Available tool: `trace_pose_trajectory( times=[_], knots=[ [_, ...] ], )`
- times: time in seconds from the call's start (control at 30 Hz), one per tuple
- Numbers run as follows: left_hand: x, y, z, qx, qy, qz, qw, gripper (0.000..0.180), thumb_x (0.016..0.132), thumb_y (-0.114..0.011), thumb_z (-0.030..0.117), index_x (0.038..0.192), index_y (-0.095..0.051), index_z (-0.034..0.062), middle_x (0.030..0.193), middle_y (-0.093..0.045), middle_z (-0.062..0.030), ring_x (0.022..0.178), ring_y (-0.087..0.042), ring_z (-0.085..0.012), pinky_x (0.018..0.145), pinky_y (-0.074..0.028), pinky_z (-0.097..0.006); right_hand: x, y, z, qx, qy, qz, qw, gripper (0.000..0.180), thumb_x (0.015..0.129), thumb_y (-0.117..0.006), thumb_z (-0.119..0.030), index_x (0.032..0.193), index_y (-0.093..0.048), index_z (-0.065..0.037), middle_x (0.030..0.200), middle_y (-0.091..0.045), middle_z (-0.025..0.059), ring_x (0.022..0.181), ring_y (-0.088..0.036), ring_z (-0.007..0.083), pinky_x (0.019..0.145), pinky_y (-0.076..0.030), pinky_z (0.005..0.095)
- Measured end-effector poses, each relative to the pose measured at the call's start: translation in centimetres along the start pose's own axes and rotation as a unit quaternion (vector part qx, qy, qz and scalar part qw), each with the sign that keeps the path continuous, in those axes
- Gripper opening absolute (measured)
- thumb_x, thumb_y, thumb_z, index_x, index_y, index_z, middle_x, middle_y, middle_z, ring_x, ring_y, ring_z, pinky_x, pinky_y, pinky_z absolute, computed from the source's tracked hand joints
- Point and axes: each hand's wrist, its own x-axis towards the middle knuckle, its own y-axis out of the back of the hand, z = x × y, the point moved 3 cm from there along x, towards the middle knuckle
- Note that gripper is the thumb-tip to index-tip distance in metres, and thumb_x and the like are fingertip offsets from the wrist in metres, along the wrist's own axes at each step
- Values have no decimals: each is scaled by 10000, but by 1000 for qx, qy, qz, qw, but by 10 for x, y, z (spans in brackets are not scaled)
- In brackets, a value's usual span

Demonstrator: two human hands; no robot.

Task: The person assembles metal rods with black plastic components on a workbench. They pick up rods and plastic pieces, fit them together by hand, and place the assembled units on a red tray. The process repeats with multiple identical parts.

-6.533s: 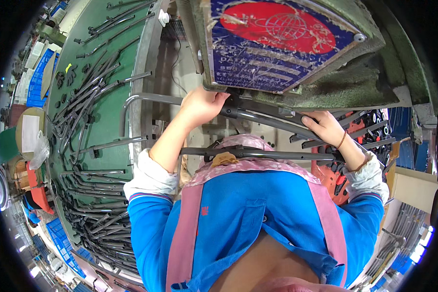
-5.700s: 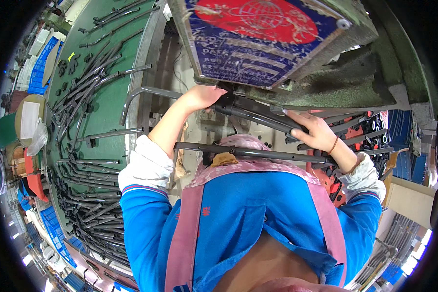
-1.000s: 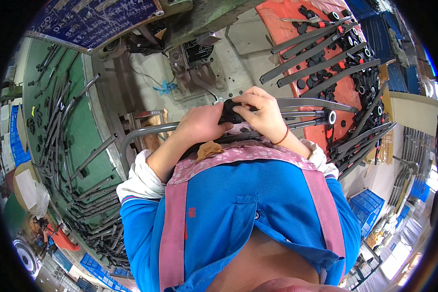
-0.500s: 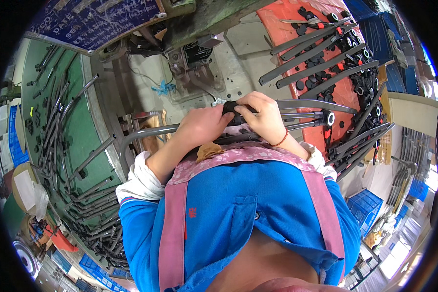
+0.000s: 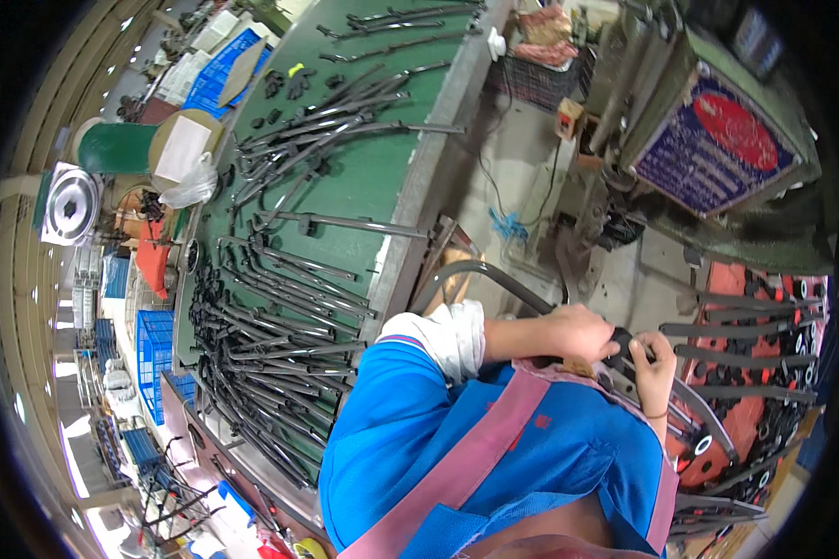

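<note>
My left hand [image 5: 576,333] and right hand [image 5: 655,371] meet close in front of my chest, over the pink strap of my apron [image 5: 480,438]. Both are closed around a small black cap [image 5: 622,341] that sits on the end of a bent grey metal tube [image 5: 494,277]; the left fingers curl over it from above, the right fingers wrap it from the far side, thumb pressed against it. The tube arcs away to my left and down beside the edge of the green table [image 5: 364,182].

On that table lie many dark rods [image 5: 270,307], spread in loose rows and heaps, some crossing each other. At its far left end stands a green drum [image 5: 116,147] with a round tan lid that carries a square white label [image 5: 183,149]; a white plastic bag [image 5: 188,189] lies just beside it. Further up, a flat blue package [image 5: 222,70] rests near some white sheets.

To my upper right the grey-green machine [image 5: 718,233] bears a large tilted blue sign [image 5: 718,140], rectangular, with a red oval [image 5: 742,130] in its upper part and pale lines of print too small to make out. On my right a red rack [image 5: 764,373] holds more grey tubes lying side by side. Blue crates [image 5: 154,345] are stacked on the floor at far left.
</note>
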Motion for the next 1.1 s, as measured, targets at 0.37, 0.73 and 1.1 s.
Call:
trace_pose_trajectory(
  times=[0.37, 0.73, 1.1],
  knots=[
    [-1, 7, 12, 21, 7, 17, 1000, 473, 970, -444, 428, 1007, -650, 3, 910, -697, -216, 868, -680, -385, 770, -535, -499, 8, -1, 28, 87, -94, -43, 991, 105, 825, -690, -33, 812, -599, 18, 727, -571, 28, 677, -507, 96, 644, -430, 254],
    [10, 1, 0, 33, -38, 16, 999, 501, 965, -424, 438, 969, -643, -13, 878, -682, -241, 867, -664, -414, 787, -519, -514, -62, 70, 31, -384, 121, -148, 903, 1049, 531, -820, -279, 1438, -360, -26, 1301, -454, 212, 1243, -420, 407, 1084, -259, 555],
    [-39, 35, -22, 24, -137, 87, 986, 847, 755, -726, 557, 1316, -462, -19, 1120, -637, -278, 1032, -627, -422, 832, -521, -456, -27, 106, -23, -444, 140, -124, 877, 943, 430, -757, -196, 1322, -480, -61, 1133, -520, 99, 1064, -500, 292, 914, -380, 398]
  ],
)
